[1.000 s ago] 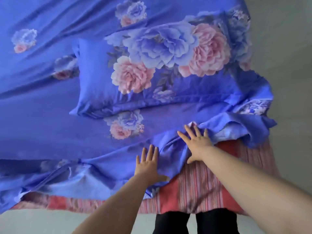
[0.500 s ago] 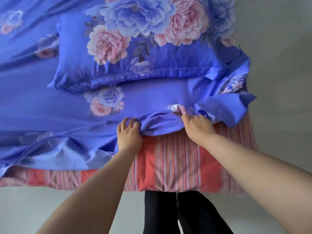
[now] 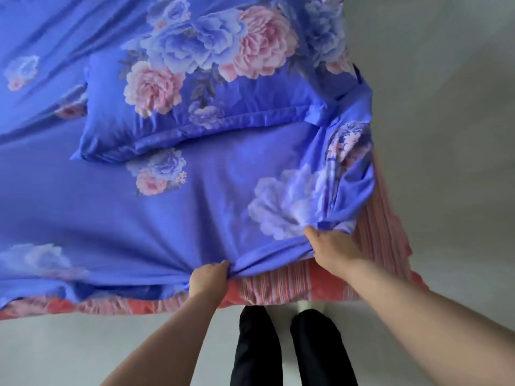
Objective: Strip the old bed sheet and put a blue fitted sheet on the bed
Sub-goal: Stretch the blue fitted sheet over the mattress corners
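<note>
Blue sheet (image 3: 172, 218) in both hands' curled fingers (image 3: 214, 270)

My black trousers (image 3: 295, 346) stand on the pale grey floor (image 3: 55, 352) at the bed's near edge; a pale wall (image 3: 446, 107) runs beyond its right side.

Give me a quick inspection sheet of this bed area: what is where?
Surface: bed in red striped cover, exposed along the near edge and right side.
Job's things: blue floral sheet spread over the bed, its near edge bunched.
Clutter: matching pillow lying on the sheet.
Hands: left hand and right hand both grip the sheet's edge.
Cables: nothing seen.
Surroundings: pale floor; the person's dark trouser legs below.
</note>
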